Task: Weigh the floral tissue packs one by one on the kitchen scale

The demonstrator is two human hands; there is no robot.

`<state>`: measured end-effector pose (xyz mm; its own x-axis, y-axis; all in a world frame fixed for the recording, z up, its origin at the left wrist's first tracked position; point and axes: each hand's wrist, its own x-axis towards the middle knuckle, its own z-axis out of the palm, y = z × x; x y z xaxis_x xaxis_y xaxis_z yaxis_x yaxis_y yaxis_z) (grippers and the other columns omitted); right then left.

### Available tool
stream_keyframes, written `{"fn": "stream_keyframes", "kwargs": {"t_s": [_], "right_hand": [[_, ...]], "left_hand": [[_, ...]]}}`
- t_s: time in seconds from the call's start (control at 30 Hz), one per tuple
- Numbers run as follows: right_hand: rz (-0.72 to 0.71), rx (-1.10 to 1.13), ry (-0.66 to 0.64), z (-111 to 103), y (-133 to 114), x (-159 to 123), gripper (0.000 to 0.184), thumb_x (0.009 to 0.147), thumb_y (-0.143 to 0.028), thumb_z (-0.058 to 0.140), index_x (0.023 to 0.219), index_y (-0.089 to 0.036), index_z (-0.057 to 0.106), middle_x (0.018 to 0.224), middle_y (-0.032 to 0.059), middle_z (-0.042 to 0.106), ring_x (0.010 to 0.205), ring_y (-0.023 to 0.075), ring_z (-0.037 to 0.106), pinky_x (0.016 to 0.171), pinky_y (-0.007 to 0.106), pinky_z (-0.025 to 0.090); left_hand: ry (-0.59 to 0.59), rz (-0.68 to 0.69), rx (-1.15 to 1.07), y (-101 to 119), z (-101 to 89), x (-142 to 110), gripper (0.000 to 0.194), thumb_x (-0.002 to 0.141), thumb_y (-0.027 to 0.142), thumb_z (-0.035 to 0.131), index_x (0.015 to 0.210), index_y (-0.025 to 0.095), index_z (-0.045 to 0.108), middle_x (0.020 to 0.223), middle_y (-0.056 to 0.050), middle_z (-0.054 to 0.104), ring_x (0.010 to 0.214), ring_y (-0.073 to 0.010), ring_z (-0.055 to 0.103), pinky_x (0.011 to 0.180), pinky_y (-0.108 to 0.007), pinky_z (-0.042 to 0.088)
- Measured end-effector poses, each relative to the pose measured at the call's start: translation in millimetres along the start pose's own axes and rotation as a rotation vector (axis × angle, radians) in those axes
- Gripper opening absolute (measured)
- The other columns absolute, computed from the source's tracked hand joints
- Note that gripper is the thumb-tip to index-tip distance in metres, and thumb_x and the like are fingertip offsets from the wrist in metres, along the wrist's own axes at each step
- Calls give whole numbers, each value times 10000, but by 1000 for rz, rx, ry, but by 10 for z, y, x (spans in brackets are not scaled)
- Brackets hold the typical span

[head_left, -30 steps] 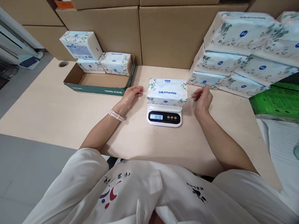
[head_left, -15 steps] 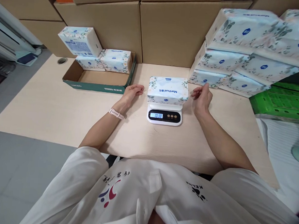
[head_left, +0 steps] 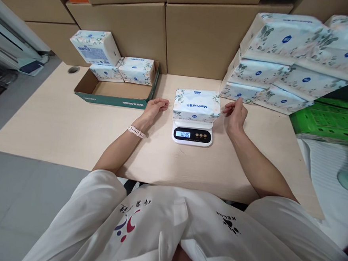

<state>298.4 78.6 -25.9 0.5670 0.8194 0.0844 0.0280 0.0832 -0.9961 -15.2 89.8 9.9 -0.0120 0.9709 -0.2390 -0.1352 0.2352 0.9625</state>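
Observation:
A pack of tissues [head_left: 197, 105], white with a leaf print, lies flat on a white digital kitchen scale [head_left: 191, 142]. The scale's lit display [head_left: 183, 134] shows the digits 1035. To the left of the pack, a small gap away, is my left hand [head_left: 156, 108], its fingers loosely stretched toward the pack and holding nothing. On the other side my right hand [head_left: 235, 115] rests by the table, fingers half curled and apart, empty too. Neither hand touches the pack. Most of the scale's plate is hidden beneath it.
A green open carton [head_left: 113, 100] at the back left holds several tissue packs [head_left: 136, 71]. Further stacked tissue packs [head_left: 263, 71] stand at the back right, beside a green plastic crate [head_left: 326, 121]. Large cardboard boxes [head_left: 204, 41] line the table's back [head_left: 57, 130].
The digits on the display went from 1038 to 1035. Both hands and the pack stay where they were; the view has shifted very slightly.

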Motion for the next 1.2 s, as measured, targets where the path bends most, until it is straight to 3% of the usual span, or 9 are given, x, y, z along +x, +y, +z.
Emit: {"fn": "stream_keyframes", "kwargs": {"t_s": [1.2], "right_hand": [[25, 29, -8, -4, 47, 34, 722, 1015, -787, 494, 618, -195, 604, 525, -24, 544, 489, 73, 489, 505, 213, 335]], "left_hand": [[-7, 9, 2, -27, 7, -2, 158, 874, 42, 643, 810, 113, 769, 879, -59, 759, 810, -108, 674, 891, -229, 536]]}}
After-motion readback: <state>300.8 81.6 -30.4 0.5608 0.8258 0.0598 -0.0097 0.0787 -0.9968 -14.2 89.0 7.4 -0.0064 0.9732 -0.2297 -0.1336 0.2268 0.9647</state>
